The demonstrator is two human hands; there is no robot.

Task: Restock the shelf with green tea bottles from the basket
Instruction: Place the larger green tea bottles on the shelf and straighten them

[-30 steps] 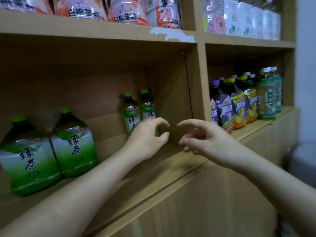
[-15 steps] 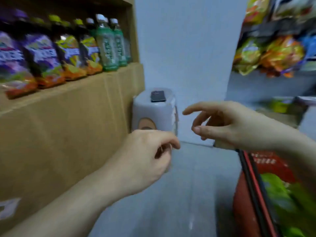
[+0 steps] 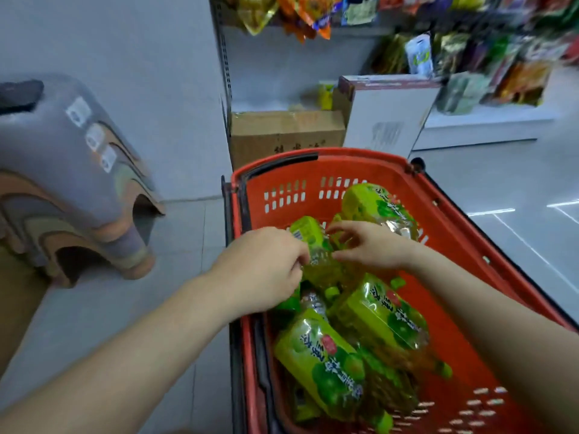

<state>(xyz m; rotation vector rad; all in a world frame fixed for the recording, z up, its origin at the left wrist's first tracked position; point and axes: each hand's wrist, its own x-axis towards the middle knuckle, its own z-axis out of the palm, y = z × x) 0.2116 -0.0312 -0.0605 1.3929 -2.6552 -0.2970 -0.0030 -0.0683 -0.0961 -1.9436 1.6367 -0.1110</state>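
The red basket [image 3: 445, 220] sits under both grips, heaped with green tea bottles [image 3: 376, 321] lying crosswise. Between the grips is one bottle [image 3: 308, 234]. The left hand [image 3: 263, 270] curls its fingers onto the bottle's side. The right hand [image 3: 372, 245] cups half-open beside it, contact unclear. Lifted so lopsidedly by its slick film, it may slip or drag its neighbours.

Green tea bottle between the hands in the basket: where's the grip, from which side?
Grip the green tea bottle across its labelled body, from above: it lies on its side atop the other bottles; basket walls likely block a side approach.
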